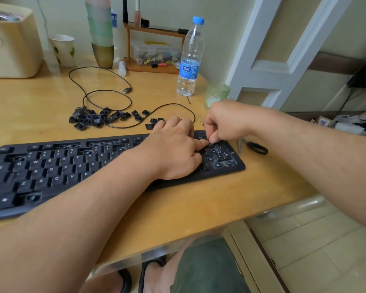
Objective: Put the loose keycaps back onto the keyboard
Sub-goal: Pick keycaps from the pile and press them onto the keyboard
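Observation:
A black keyboard (51, 166) lies across the wooden desk (40, 98), with several bare switch sockets showing in its rows and number pad. A pile of loose black keycaps (93, 119) sits behind it. My left hand (173, 146) rests on the keyboard's right part, a finger stretched to the number pad's top left. My right hand (224, 123) hovers over the number pad's top and pinches a small black keycap (211, 142) between its fingertips, right against the left finger.
The keyboard's cable (106, 96) loops over the desk behind the keycaps. A water bottle (190, 58) and a green glass (216, 94) stand at the back right. Black scissors (257, 147) lie right of the keyboard. A paper cup (62, 49) and a wooden shelf (152, 39) stand at the back.

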### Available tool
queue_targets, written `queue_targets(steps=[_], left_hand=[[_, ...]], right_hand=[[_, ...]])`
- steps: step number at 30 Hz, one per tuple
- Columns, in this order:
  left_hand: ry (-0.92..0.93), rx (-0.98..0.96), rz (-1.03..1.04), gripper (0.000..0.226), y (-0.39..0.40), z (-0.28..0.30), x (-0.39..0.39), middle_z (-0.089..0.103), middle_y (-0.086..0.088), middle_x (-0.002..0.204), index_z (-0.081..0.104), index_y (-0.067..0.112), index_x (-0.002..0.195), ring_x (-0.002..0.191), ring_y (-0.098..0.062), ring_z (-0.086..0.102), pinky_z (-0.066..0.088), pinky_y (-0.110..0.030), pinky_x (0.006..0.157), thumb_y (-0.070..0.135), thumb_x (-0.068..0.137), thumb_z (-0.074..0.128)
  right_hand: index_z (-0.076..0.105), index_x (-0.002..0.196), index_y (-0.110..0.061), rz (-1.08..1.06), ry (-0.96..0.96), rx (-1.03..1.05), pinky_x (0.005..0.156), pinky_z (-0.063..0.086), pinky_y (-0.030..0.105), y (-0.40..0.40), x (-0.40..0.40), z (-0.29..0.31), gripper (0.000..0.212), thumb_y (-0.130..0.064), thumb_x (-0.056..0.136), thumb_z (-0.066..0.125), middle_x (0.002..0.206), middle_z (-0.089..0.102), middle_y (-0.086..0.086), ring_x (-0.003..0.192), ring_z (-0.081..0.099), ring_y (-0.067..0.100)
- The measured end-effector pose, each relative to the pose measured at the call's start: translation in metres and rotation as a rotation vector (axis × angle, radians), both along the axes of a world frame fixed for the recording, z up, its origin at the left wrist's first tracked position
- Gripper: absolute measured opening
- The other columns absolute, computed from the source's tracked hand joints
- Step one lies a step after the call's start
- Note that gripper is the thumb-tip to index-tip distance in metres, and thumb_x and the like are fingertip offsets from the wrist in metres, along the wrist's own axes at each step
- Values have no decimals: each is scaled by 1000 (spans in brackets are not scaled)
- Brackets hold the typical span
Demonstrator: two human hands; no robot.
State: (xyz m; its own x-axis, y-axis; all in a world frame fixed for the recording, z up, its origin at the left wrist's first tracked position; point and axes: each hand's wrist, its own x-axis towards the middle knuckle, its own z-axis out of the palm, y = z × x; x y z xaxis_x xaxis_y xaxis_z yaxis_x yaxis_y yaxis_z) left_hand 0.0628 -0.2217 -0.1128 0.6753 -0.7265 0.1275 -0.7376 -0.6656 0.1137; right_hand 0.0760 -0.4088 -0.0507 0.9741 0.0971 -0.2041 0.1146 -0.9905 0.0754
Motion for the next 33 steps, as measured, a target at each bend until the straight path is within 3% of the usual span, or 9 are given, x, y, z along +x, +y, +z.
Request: queue_targets(steps=[9, 17, 21, 24, 27, 33], left_hand=[[-2, 13, -1, 53, -1, 3, -1, 36, 4, 120, 37, 54, 153, 122, -23, 32, 29, -44, 107, 46, 101, 31], [29, -33, -19, 48, 7, 5, 1, 42, 10, 125, 45, 53, 148, 123, -18, 32, 27, -44, 110, 41, 102, 34], [59, -45, -24, 61, 10, 7, 3, 45, 14, 128, 50, 53, 144, 122, -16, 34, 29, -44, 107, 45, 90, 22], [52, -51, -27, 52, 11, 6, 3, 45, 15, 129, 51, 51, 145, 123, -17, 34, 29, -44, 107, 40, 98, 29], [38, -52, -34, 48, 11, 5, 1, 45, 13, 131, 50, 50, 145, 124, -19, 34, 28, -45, 109, 35, 102, 36], [31, -57, -39, 48, 11, 5, -1, 44, 9, 129, 49, 50, 146, 122, -21, 35, 28, -46, 109, 34, 103, 37]], right_hand=[[70, 74, -26, -38, -12, 8, 67, 48, 29, 3, 0, 0, 19, -27, 79, 88, 81, 68, -8, 80, 63, 12], [78, 85, -26, -163, -55, 302, 63, 42, 22, -19, -22, -2, 7, -21, 91, 77, 78, 71, -12, 74, 63, 5], [79, 87, -30, -166, -141, 387, 63, 42, 19, -17, -33, -13, 5, -26, 88, 82, 78, 71, -14, 72, 62, -1], [79, 94, -33, -97, -180, 306, 71, 46, 19, -12, -39, -16, 12, -30, 84, 84, 82, 71, -18, 80, 62, -3], [80, 96, -31, -32, -198, 205, 82, 52, 27, -6, -39, -18, 11, -34, 85, 83, 84, 72, -17, 86, 64, 3], [79, 87, -29, 2, -221, 75, 79, 58, 35, 5, -38, -15, 7, -34, 83, 79, 76, 70, -12, 82, 65, 13]])
